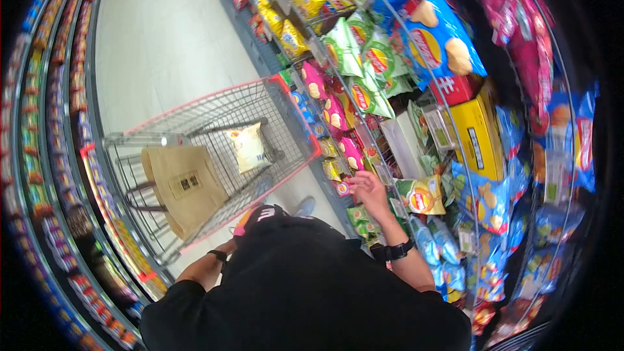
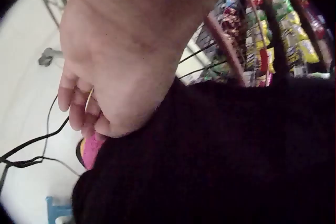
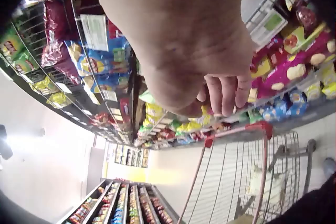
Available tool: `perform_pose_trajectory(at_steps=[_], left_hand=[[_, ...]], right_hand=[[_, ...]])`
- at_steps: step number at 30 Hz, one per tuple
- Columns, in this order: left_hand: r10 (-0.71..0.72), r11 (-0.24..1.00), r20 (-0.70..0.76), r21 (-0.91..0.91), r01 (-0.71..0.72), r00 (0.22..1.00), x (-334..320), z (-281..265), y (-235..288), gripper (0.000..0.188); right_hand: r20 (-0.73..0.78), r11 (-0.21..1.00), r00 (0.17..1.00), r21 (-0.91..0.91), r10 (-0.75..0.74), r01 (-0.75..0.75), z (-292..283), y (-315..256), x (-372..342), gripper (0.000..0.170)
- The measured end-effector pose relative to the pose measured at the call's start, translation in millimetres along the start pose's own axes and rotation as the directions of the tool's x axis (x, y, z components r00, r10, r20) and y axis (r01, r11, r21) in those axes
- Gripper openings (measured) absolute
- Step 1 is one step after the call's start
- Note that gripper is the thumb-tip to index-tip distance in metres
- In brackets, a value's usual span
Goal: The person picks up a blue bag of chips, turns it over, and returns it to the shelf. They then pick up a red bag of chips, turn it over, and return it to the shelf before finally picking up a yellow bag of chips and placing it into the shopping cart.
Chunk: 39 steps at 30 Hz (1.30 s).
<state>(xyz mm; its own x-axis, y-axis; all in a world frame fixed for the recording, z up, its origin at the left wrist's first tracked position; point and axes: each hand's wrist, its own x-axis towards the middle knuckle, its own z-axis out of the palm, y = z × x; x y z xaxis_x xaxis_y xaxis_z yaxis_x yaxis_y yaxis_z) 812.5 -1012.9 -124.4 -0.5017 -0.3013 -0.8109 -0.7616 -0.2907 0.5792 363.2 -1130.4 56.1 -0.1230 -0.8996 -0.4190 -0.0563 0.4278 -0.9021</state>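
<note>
In the head view my right hand (image 1: 369, 194) is held out beside the snack shelves, near a yellow-green chip bag (image 1: 421, 195), with its fingers loosely bent and nothing in them. The right wrist view shows the same hand (image 3: 210, 85) with bent fingers against the shelves; contact cannot be told. My left hand (image 2: 107, 71) hangs by the dark clothing, fingers loosely curled, a thin pale band showing at them. In the head view that hand (image 1: 227, 246) is mostly hidden by the body. A shopping cart (image 1: 294, 174) holds a brown bag (image 1: 195, 205) and a white packet (image 1: 249, 148).
Pink chip bags (image 1: 335, 115), green bags (image 1: 343, 49) and large blue bags (image 1: 432, 42) fill the racks on the right. A yellow box (image 1: 480, 136) stands among them. Another stocked shelf (image 1: 81, 91) lines the left side. Pale floor (image 1: 162, 32) runs between the shelves.
</note>
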Motion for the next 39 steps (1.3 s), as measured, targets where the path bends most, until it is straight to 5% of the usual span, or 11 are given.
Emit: perform_pose_trajectory(at_steps=[5,7,8,13,15,17,22,26,30,33,39], left_hand=[[0.115,0.980,0.238,0.134,-0.150,0.964,57.7,-53.0,-16.5,0.037],[0.260,0.965,0.078,-0.002,-0.261,0.962,12.6,-71.4,3.0,0.039],[-0.020,0.980,0.065,-0.199,0.033,0.998,-15.1,-82.8,67.8,0.043],[0.191,0.858,0.313,0.408,-0.313,0.930,59.1,-106.9,82.2,0.036],[0.264,0.733,0.391,0.513,-0.446,0.882,89.2,-110.7,94.9,0.033],[0.140,0.779,0.117,0.600,-0.182,0.983,86.0,-106.0,155.8,0.029],[0.519,0.773,-0.020,0.439,-0.459,0.855,77.2,-79.1,281.8,0.033],[0.615,0.724,0.053,0.357,-0.590,0.787,71.2,-38.1,357.6,0.031],[0.668,0.681,0.084,0.331,-0.653,0.740,69.0,-5.4,411.7,0.031],[0.673,0.678,0.109,0.304,-0.669,0.731,56.8,11.8,432.5,0.030],[0.745,0.607,0.111,0.293,-0.738,0.657,52.8,-4.6,429.2,0.033]], right_hand=[[-0.513,0.966,0.835,-0.246,-0.197,0.077,-50.3,8.1,-27.5,0.054],[-0.607,0.871,0.717,-0.491,-0.344,0.002,-77.8,13.4,-51.9,0.063],[-0.629,0.817,0.653,-0.576,-0.422,-0.027,-88.2,18.3,-64.2,0.064],[-0.657,0.604,0.491,-0.742,-0.571,-0.291,-131.5,27.9,-106.5,0.067],[-0.699,0.625,0.516,-0.699,-0.495,-0.346,-152.9,31.6,-112.3,0.071],[-0.754,0.673,0.567,-0.610,-0.331,-0.418,-173.3,48.2,-113.1,0.072],[-0.772,0.662,0.499,-0.615,-0.394,-0.428,-208.8,57.9,-120.1,0.054],[-0.526,0.303,0.651,-0.850,-0.547,-0.432,-252.5,105.1,-122.3,0.032],[-0.516,0.412,0.496,-0.856,-0.698,-0.311,-242.3,85.7,-126.9,0.025],[-0.507,0.364,0.670,-0.860,-0.542,-0.356,-245.5,95.3,-124.3,0.025],[-0.590,0.772,0.604,-0.631,-0.536,0.068,-196.9,56.7,-137.8,0.010]])
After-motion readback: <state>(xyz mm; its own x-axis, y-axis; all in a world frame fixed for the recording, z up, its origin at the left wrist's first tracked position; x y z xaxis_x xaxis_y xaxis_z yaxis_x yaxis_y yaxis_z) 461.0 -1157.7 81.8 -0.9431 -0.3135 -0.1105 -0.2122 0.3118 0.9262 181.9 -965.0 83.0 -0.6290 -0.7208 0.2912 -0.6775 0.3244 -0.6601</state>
